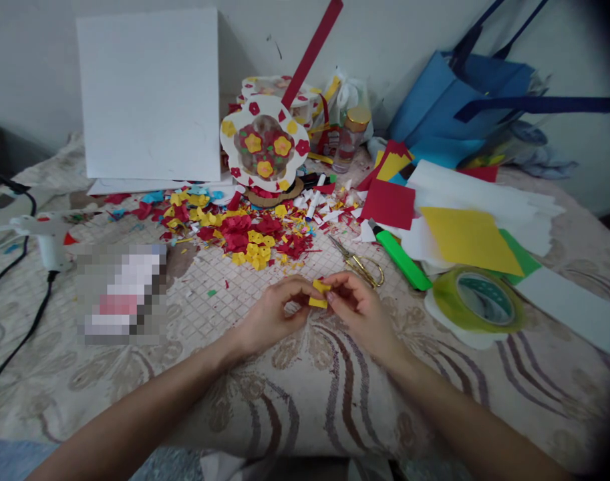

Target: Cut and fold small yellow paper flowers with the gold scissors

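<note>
A small piece of yellow paper (319,302) is pinched between my two hands over the patterned tablecloth; it looks folded or bent. My left hand (277,310) grips its left side with thumb and forefinger. On its right side, the fingertips of my right hand (357,304) are closed on it. Gold-handled scissors (362,264) lie just beyond my right hand, touching nothing I hold. Past my hands spreads a heap of red and yellow paper flowers (237,234) with many scraps. A green utility knife (402,259) rests to the right of the scissors.
A flower-shaped paper craft (224,143) stands behind the heap, beside a white board (151,93). Clear tape (442,300), a yellow sheet (468,237), a red sheet (392,204) and a blue bag (425,100) are on the right. A glue gun (51,244) with its cord stands left.
</note>
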{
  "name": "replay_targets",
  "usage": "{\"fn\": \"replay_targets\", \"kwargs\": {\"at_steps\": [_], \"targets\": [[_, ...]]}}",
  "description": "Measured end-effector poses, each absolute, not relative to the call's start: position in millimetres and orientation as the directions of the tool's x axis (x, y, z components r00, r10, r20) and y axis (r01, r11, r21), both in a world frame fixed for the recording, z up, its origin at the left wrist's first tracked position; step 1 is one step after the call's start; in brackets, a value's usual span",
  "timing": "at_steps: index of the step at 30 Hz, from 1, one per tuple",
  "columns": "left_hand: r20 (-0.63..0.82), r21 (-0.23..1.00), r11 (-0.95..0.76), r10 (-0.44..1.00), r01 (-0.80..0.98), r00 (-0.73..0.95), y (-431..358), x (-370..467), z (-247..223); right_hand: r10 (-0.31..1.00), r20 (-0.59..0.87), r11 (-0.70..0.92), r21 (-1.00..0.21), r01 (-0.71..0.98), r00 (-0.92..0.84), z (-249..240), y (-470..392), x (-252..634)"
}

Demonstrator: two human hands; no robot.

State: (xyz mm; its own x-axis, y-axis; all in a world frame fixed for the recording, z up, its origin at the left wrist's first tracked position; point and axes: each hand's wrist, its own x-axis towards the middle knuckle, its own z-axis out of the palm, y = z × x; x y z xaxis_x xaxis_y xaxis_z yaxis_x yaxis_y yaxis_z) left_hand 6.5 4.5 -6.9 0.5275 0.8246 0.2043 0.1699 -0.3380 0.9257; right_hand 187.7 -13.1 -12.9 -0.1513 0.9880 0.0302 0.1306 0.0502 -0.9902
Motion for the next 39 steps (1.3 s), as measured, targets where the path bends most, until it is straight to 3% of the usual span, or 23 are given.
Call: {"fn": "replay_targets", "kwargs": {"at_steps": [5, 9, 16, 21, 28, 33, 39], "targets": [[0.188, 0.930, -0.320, 0.838, 0.182, 0.511, 4.2, 5.5, -8.1, 0.974, 0.036, 0.071, -0.986, 0.150, -0.225, -11.1, -9.1, 191.9], [0.252, 0.883, -0.413, 0.817, 0.222, 0.519, 7.7, 3.5, -9.4, 0.956, 0.014, 0.071, -0.980, 0.184, -0.294, -8.6, -9.4, 192.9], [0.311, 0.835, -0.478, 0.818, 0.271, 0.484, 5.9, 2.9, -4.4, 0.954, -0.075, -0.035, -0.989, 0.141, -0.290, -10.3, -5.5, 193.9], [0.313, 0.843, -0.483, 0.799, 0.238, 0.514, 6.6, 2.8, -4.9, 0.954, -0.009, 0.083, -0.953, 0.291, -0.300, -5.1, -5.1, 197.4], [0.270, 0.875, -0.439, 0.792, 0.204, 0.548, 7.2, 3.6, -7.9, 0.958, 0.076, 0.176, -0.918, 0.354, -0.278, -4.1, -8.9, 195.9], [0.215, 0.918, -0.351, 0.833, 0.186, 0.510, 4.4, 5.2, -9.9, 0.956, 0.130, 0.219, -0.911, 0.349, -0.262, -6.2, -10.9, 192.3], [0.016, 0.994, -0.058, 0.906, 0.088, 0.424, 1.4, 9.4, -10.3, 0.953, 0.109, 0.194, -0.937, 0.292, -0.283, -5.8, -15.0, 188.7]]}}
